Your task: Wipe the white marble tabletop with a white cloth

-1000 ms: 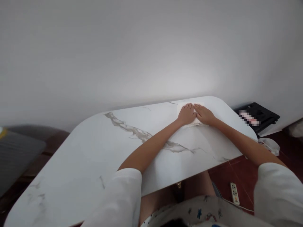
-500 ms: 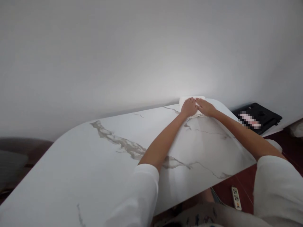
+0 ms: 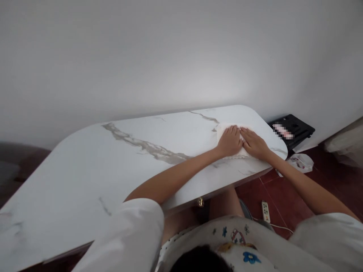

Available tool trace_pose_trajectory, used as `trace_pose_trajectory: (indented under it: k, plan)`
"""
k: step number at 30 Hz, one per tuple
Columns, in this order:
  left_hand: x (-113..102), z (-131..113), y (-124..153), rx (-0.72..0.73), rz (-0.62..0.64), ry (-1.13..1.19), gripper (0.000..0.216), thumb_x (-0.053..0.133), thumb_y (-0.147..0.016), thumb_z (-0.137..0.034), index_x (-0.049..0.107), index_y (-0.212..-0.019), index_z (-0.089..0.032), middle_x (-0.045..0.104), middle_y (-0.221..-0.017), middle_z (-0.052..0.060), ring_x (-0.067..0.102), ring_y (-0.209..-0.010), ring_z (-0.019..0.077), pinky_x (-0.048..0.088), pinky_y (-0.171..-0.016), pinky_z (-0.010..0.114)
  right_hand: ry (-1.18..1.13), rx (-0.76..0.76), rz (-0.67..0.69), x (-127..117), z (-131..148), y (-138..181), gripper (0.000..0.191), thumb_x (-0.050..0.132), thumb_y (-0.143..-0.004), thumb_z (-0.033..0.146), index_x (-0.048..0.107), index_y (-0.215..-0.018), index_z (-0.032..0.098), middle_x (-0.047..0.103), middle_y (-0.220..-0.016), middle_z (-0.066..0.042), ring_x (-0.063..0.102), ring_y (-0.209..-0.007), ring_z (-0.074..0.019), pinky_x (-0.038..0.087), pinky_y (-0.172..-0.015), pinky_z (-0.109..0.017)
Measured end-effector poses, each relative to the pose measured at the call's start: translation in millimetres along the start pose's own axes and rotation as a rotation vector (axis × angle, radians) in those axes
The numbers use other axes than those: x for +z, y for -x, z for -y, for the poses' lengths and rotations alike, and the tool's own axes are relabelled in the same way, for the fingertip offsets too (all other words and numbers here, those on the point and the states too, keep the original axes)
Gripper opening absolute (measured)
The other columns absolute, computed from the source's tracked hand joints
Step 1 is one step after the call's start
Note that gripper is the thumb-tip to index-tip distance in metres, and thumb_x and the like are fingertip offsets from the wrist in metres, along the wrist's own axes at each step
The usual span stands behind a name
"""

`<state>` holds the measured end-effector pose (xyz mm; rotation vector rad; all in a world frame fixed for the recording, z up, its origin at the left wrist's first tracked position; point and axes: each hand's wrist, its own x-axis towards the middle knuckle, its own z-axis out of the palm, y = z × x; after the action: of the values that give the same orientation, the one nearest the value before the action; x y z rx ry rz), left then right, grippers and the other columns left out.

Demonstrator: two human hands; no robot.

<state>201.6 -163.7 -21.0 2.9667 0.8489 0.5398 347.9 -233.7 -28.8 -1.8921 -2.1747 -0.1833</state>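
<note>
A white cloth (image 3: 222, 130) lies spread on the right part of a white marble-patterned table (image 3: 85, 162). My left hand (image 3: 231, 141) rests flat on its middle, fingers stretched out and pointing away from me. Beside it, my right hand (image 3: 255, 143) presses down on the cloth's right side, also with straight fingers. The thumbs almost meet between the two hands. Much of the cloth is hidden under my palms, and its near edge shows below them.
A pale wall runs along the table's far edge. On the red tiled floor to the right are a black case (image 3: 297, 130), a white plastic bag (image 3: 302, 163) and a power strip (image 3: 266, 211) with a cord. A gold knob (image 3: 200, 202) sits under the table's near edge.
Both hands have drawn the cloth from the table's far edge by the wall back toward me. My elbows are bent more, and the view has tipped down.
</note>
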Motion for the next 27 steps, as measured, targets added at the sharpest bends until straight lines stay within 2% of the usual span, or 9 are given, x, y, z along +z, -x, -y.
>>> trace_pose_trajectory:
  k: [3, 6, 10, 14, 19, 27]
  plan:
    - [-7, -30, 30, -0.040, 0.010, 0.032, 0.055, 0.031, -0.089, -0.030, 0.036, -0.135, -0.001, 0.037, -0.143, 0.020, 0.032, -0.133, 0.0284, 0.023, -0.109, 0.042, -0.008, -0.031, 0.009, -11, 15, 37, 0.060, 0.031, -0.088, 0.026, 0.022, -0.146, 0.018, 0.030, -0.149, -0.006, 0.027, -0.137, -0.0240, 0.028, -0.111, -0.048]
    - [-9, -58, 45, -0.051, 0.009, 0.052, 0.056, 0.032, -0.089, -0.031, 0.035, -0.135, 0.000, 0.036, -0.143, 0.020, 0.031, -0.134, 0.0283, 0.022, -0.110, 0.041, -0.002, -0.047, 0.005, -21, 15, 68, 0.059, 0.032, -0.088, 0.025, 0.022, -0.146, 0.020, 0.030, -0.149, -0.004, 0.027, -0.136, -0.0226, 0.029, -0.111, -0.046]
    - [-2, -86, 31, 0.003, 0.006, 0.097, 0.058, 0.035, -0.089, -0.032, 0.035, -0.134, 0.004, 0.037, -0.142, 0.022, 0.032, -0.133, 0.0294, 0.022, -0.111, 0.040, 0.017, -0.010, 0.015, -32, -8, 93, 0.056, 0.031, -0.089, 0.026, 0.025, -0.145, 0.020, 0.031, -0.149, -0.005, 0.029, -0.136, -0.0217, 0.030, -0.111, -0.044]
    - [10, -95, -1, 0.032, -0.036, 0.139, 0.057, 0.037, -0.089, -0.031, 0.037, -0.132, 0.007, 0.040, -0.139, 0.025, 0.035, -0.130, 0.0309, 0.023, -0.111, 0.040, 0.029, 0.037, 0.021, -33, -43, 91, 0.056, 0.031, -0.088, 0.024, 0.028, -0.144, 0.020, 0.034, -0.147, -0.006, 0.030, -0.135, -0.0213, 0.030, -0.111, -0.045]
    - [20, -75, -34, -0.013, -0.046, 0.142, 0.055, 0.038, -0.089, -0.030, 0.038, -0.132, 0.005, 0.041, -0.139, 0.023, 0.035, -0.130, 0.0302, 0.025, -0.110, 0.039, -0.008, 0.006, 0.040, -20, -73, 52, 0.057, 0.031, -0.086, 0.022, 0.030, -0.143, 0.022, 0.035, -0.147, -0.004, 0.030, -0.135, -0.0209, 0.028, -0.111, -0.047]
    - [26, 15, -73, -0.110, -0.083, 0.047, 0.051, 0.035, -0.088, -0.026, 0.041, -0.130, 0.002, 0.044, -0.136, 0.022, 0.037, -0.128, 0.0283, 0.025, -0.108, 0.040, -0.060, -0.082, 0.065, 12, -82, -62, 0.055, 0.026, -0.091, 0.035, 0.029, -0.144, 0.018, 0.032, -0.149, -0.005, 0.026, -0.137, -0.0199, 0.023, -0.113, -0.044]
